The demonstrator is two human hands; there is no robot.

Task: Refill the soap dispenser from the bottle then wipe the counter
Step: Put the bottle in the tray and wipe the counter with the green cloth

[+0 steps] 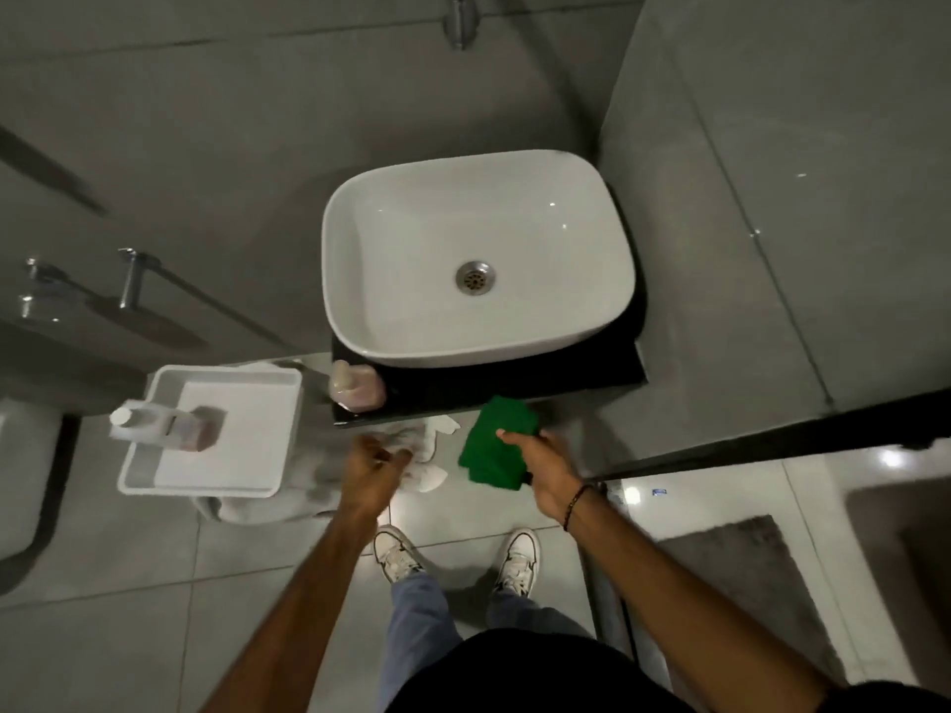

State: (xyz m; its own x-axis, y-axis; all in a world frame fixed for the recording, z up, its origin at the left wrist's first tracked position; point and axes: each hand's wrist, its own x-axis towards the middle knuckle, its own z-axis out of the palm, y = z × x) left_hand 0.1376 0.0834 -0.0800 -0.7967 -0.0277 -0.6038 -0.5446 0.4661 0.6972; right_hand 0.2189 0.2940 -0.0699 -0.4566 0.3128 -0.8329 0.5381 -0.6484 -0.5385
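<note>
A soap dispenser (355, 385) with pinkish liquid stands at the front left corner of the black counter (566, 375). The refill bottle (164, 422), white with a cap, lies on its side on a white tray (247, 440) to the left. My right hand (545, 468) grips a folded green cloth (491, 445) just below the counter's front edge. My left hand (373, 468) is closed on a crumpled white cloth (424, 445) in front of the counter.
A white basin (360, 239) with a metal drain sits on the counter. A chrome tap (458, 18) projects from the wall above. A towel rail (134, 277) is at the left. A dark mat (746, 568) lies on the tiled floor, right of my shoes.
</note>
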